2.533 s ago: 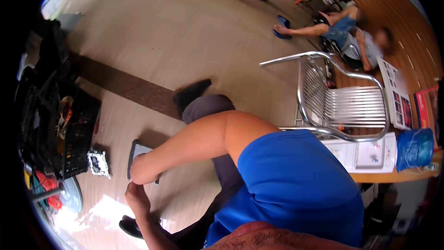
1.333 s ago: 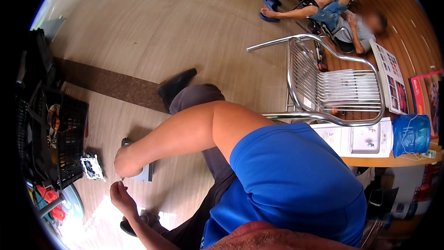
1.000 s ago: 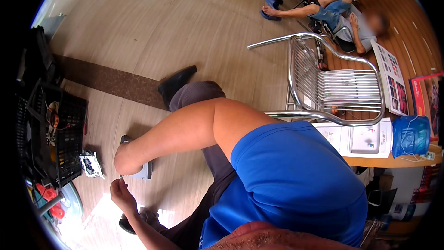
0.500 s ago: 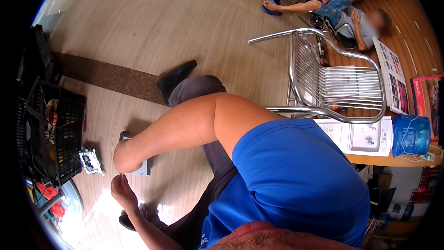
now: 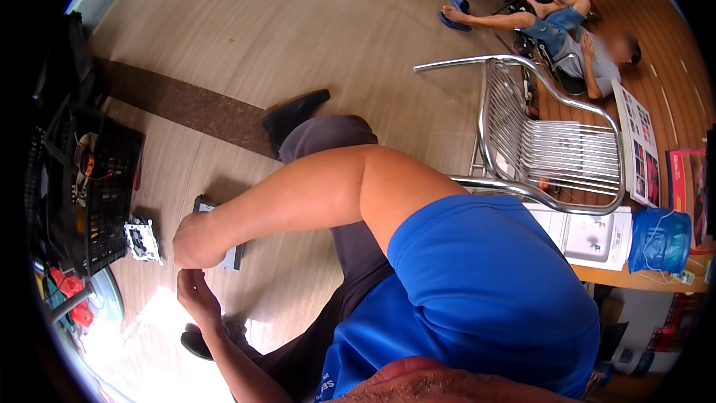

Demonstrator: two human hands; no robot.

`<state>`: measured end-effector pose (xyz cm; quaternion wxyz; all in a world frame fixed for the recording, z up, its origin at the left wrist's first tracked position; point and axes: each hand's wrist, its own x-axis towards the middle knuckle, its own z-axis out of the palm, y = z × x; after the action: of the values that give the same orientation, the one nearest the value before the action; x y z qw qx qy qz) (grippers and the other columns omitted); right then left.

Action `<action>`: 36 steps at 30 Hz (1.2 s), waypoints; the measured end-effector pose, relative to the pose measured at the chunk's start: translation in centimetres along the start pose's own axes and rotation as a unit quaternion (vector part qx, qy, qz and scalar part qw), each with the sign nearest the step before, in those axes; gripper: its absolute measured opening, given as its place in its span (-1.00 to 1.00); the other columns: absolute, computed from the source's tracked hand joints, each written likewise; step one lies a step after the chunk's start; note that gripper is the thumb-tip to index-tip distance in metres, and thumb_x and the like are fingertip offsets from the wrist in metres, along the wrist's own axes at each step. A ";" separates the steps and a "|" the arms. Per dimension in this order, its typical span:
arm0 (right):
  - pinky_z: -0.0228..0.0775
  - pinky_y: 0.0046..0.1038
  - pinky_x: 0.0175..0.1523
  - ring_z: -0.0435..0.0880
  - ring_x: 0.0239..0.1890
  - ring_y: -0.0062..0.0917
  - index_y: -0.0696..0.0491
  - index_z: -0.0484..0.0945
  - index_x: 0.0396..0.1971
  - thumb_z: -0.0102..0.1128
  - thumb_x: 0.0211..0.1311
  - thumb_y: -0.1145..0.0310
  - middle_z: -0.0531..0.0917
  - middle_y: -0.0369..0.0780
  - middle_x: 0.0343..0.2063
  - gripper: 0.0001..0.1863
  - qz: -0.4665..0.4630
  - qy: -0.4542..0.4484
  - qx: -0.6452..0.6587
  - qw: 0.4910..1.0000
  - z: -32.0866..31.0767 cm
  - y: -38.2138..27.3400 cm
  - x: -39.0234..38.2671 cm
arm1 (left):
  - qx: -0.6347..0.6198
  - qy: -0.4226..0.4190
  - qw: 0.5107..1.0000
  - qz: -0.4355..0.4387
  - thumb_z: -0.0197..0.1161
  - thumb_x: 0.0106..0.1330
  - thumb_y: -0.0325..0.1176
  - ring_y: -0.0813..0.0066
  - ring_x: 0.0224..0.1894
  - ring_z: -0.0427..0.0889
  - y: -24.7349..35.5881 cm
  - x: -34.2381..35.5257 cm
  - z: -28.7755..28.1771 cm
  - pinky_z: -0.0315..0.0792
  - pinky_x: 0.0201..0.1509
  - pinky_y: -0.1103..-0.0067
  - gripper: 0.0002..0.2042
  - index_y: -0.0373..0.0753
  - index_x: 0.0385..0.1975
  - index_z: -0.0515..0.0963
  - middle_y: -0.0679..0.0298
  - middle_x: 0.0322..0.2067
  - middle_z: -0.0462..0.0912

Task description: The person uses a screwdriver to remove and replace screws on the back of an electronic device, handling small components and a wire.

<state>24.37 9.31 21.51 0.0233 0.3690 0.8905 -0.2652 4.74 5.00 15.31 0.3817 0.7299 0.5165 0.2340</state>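
Observation:
My right hand [image 5: 198, 245] hangs low over the floor beside a flat grey box-shaped device [image 5: 231, 257], which my forearm partly covers. The back of the wrist hides the fingers of that hand. Just below it, my left hand [image 5: 197, 295] has its fingertips pinched together, close to the right hand. Whatever lies between them is hidden or too small to make out. To the left of both hands, a white frame-like part with a dark middle [image 5: 142, 242] lies on the floor against a black crate.
The black plastic crate [image 5: 118, 179] holds cables and odd parts. My shoe [image 5: 294, 121] rests near a dark floor strip [image 5: 186, 104]. A metal chair [image 5: 556, 138], a white water dispenser [image 5: 593, 242] and a blue bottle [image 5: 659, 239] stand right; a seated person [image 5: 589, 56] is beyond.
The view has shifted a little. Both hands have moved slightly up and left relative to the device, staying close together. The device and the white part remain on the floor.

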 end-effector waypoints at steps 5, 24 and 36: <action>0.59 -0.20 -0.13 0.73 -0.16 -0.20 0.12 0.71 -0.33 0.16 0.12 0.44 0.75 -0.09 -0.31 -0.82 0.004 0.023 0.005 1.000 -0.2 0.7 0.5 | 0.004 0.030 1.000 0.007 0.07 0.43 -0.47 0.28 -0.36 0.62 -0.3 0.0 -0.3 0.50 -0.23 0.43 -0.83 -0.42 -0.19 0.57 0.08 -0.37 0.65; 0.62 -0.19 -0.18 0.74 -0.18 -0.21 0.14 0.72 -0.34 0.16 0.11 0.46 0.75 -0.10 -0.32 -0.81 -0.009 0.001 -0.004 1.000 0.4 0.1 0.2 | 0.030 0.000 1.000 -0.002 0.08 0.43 -0.47 0.44 -0.42 0.52 -0.1 -0.2 -0.3 0.44 -0.27 0.51 -0.85 -0.41 -0.23 0.56 0.17 -0.49 0.58; 0.61 -0.20 -0.17 0.74 -0.18 -0.21 0.12 0.73 -0.33 0.16 0.11 0.45 0.75 -0.11 -0.32 -0.81 -0.013 0.006 -0.022 1.000 0.9 0.4 0.8 | 0.015 -0.006 1.000 0.012 0.06 0.43 -0.49 0.20 -0.41 0.58 0.0 -0.3 -0.1 0.44 -0.28 0.41 -0.86 -0.41 -0.22 0.54 0.04 -0.42 0.60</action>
<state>23.97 9.64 20.39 0.0223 0.3589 0.9008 -0.2435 4.59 4.77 15.41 0.3709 0.7428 0.5091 0.2267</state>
